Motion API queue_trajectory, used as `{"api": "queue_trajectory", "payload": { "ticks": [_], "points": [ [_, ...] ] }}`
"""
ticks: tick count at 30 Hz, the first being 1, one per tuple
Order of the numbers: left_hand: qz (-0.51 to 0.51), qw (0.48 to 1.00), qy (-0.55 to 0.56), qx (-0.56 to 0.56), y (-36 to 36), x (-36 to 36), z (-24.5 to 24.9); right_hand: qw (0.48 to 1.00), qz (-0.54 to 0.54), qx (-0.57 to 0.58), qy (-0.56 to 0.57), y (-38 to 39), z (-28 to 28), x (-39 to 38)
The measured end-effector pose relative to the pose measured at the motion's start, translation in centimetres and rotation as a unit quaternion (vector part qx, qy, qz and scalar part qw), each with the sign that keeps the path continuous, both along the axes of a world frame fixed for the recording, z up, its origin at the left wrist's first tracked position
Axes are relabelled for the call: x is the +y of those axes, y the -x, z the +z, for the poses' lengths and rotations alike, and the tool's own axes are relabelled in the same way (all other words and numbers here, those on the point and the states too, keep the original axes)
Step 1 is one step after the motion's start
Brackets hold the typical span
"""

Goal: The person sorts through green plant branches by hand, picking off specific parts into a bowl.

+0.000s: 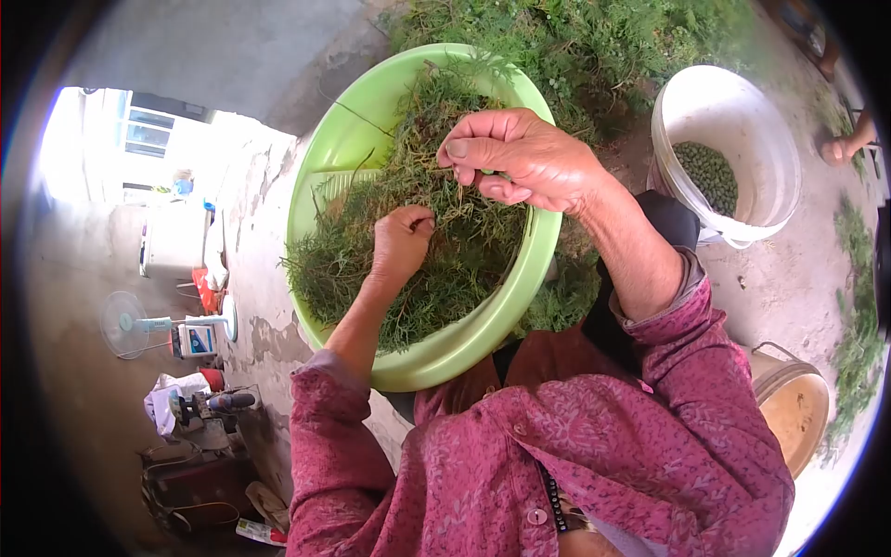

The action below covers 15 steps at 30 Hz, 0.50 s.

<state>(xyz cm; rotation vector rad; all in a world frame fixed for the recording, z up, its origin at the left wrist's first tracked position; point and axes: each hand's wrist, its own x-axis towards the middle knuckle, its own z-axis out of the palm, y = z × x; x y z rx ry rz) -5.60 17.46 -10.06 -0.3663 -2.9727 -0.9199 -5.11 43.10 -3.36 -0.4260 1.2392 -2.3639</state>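
Note:
A light green plastic basin (320, 162) rests on my lap, filled with fine feathery green plant stems (436, 269). My left hand (401, 239) is pushed into the stems near the basin's middle, its fingers curled around a small bunch. My right hand (520, 158) hovers above the upper part of the basin. Its fingertips pinch a few thin sprigs and what looks like a small green pod. My sleeves are magenta with a pattern.
A white bucket (770, 139) at the upper right holds small green pods (710, 174). More cut greens (594, 46) lie heaped on the ground beyond the basin. Another person's foot (840, 148) shows at the far right. A metal pot (794, 404) stands by my right side.

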Motion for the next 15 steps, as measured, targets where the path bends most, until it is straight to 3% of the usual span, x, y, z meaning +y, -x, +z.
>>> {"api": "queue_trajectory", "payload": {
  "ticks": [7, 10, 12, 15],
  "points": [
    [-0.050, 0.990, 0.121, 0.051, 1.3, -0.4, -1.9, 1.000, 0.001, 0.005, -0.017, 0.0, 0.0, 0.0],
    [-0.020, 0.990, 0.135, 0.021, 1.2, 0.2, -1.4, 1.000, 0.006, 0.006, -0.013, 0.0, 0.0, 0.0],
    [0.024, 0.986, 0.147, -0.080, 0.7, 0.8, -0.7, 1.000, 0.007, 0.006, -0.013, 0.0, 0.1, -0.1],
    [0.003, 0.989, 0.146, -0.019, 0.6, 0.5, -1.3, 1.000, 0.004, 0.009, -0.024, 0.0, 0.2, -0.1]
  ]
}}
